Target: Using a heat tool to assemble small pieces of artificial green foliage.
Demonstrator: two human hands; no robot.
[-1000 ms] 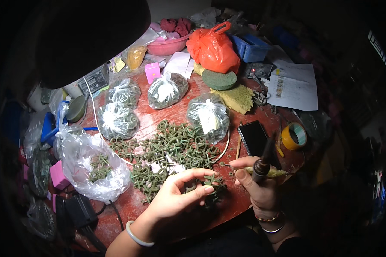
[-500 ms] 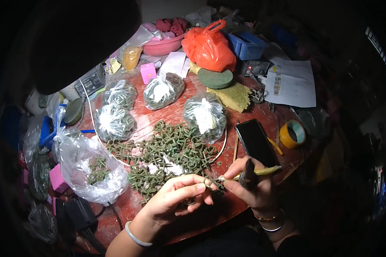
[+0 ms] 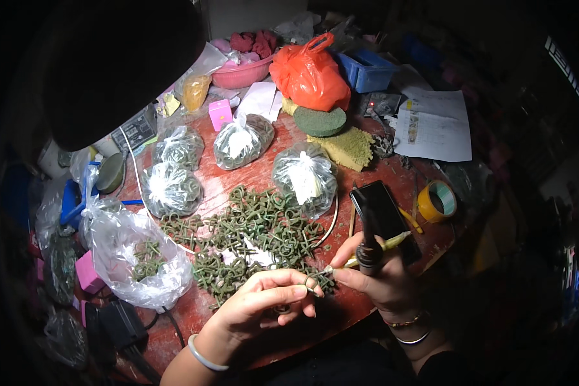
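Observation:
My left hand (image 3: 270,299), with a pale bangle at the wrist, pinches a small greenish ring-shaped piece (image 3: 311,288) between thumb and fingertips. Facing it, my right hand (image 3: 386,283) is closed round a slim yellowish-handled tool (image 3: 395,241), its thin tip close to the piece. A black rod-like handle (image 3: 368,248) also rises from the right hand; its kind is unclear. Just beyond both hands lies a heap of dark green ring-shaped pieces (image 3: 264,222). An opened clear plastic bag (image 3: 135,260) at the left has several more such pieces in it.
Knotted clear bags (image 3: 244,140) of pieces stand behind the heap on the red table (image 3: 228,177). A phone (image 3: 386,215), yellow tape roll (image 3: 437,201), yellow sponge (image 3: 344,149), red plastic bag (image 3: 310,74) and printed sheet (image 3: 434,128) lie right. A white cord (image 3: 137,174) crosses the left.
The black handle in my right hand has swung more upright, and the yellowish tool has tilted up. My left hand still pinches the small ring piece, which has turned slightly.

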